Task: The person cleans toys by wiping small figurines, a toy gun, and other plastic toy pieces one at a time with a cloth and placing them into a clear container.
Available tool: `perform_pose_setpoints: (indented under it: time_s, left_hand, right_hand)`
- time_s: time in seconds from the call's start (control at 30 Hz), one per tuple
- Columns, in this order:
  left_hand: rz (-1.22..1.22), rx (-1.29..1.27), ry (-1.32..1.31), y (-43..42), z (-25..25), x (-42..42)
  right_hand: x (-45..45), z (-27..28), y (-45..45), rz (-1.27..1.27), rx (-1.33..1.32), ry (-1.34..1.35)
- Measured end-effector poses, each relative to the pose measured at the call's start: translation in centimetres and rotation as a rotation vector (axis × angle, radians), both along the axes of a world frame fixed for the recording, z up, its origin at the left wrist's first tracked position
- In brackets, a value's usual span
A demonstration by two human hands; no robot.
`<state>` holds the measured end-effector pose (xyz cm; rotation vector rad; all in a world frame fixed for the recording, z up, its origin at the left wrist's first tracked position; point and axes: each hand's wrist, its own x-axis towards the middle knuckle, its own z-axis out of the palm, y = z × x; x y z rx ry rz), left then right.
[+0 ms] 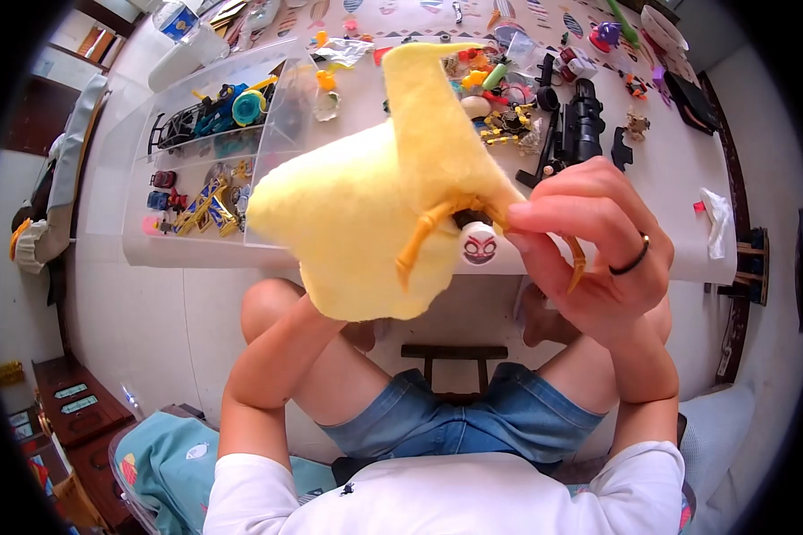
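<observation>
A toy figure [479, 246] with a white face, red markings and thin yellow arms hangs in front of me, its head pointing down towards my lap. A soft yellow cloth [348, 214] spreads out around it like a cape and hides most of its body. Thumb and fingers of my right hand [602, 241] pinch the figure and the cloth edge near one shoulder; a dark ring is on one finger. My left forearm [281, 348] rises behind the cloth, which covers my left hand, so its fingers are hidden.
Across the white table [339, 147] lie many small toy parts. A clear divided box [257, 165] at left holds a blue-black toy and gold-blue pieces. Right of the cloth are a black scope-like part [584, 120], a black pouch [690, 102] and a crumpled white wrapper [716, 223].
</observation>
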<state>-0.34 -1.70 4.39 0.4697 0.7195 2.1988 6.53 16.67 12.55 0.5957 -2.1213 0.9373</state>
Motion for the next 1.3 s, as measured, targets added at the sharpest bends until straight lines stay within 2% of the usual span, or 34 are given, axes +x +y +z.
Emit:
perform_pose_setpoints:
  time_s: [0.2,0.4,0.53,0.77,1.13,1.23,1.3]
  left_hand:
    - [0.035,-0.004,0.017,-0.2,0.1,-0.5]
    - [-0.024,0.022,-0.033,-1.0,-0.5,-0.7]
    - [-0.041,0.002,-0.03,-0.6,-0.4,-0.6]
    - [0.064,-0.205,0.048,-0.3,2.0,0.4]
    - [0.314,-0.552,0.242,0.0,4.5,1.5]
    - [0.304,-0.583,0.227,-0.1,4.7,1.6]
    - [0.242,-0.509,0.186,-0.4,4.1,1.3]
  right_hand:
    - [0.6,0.1,0.0,-0.044,-0.186,-0.303]
    - [-0.3,-0.9,0.4,0.035,-0.196,-0.152]
    - [0.3,-0.9,0.1,0.089,-0.302,-0.203]
    - [0.3,-0.4,0.0,0.107,-0.098,-0.025]
    - [0.8,0.7,-0.4,0.02,0.026,-0.034]
    - [0.9,0.7,-0.5,-0.011,0.055,-0.038]
    - [1.0,0.9,-0.4,-0.012,0.072,-0.053]
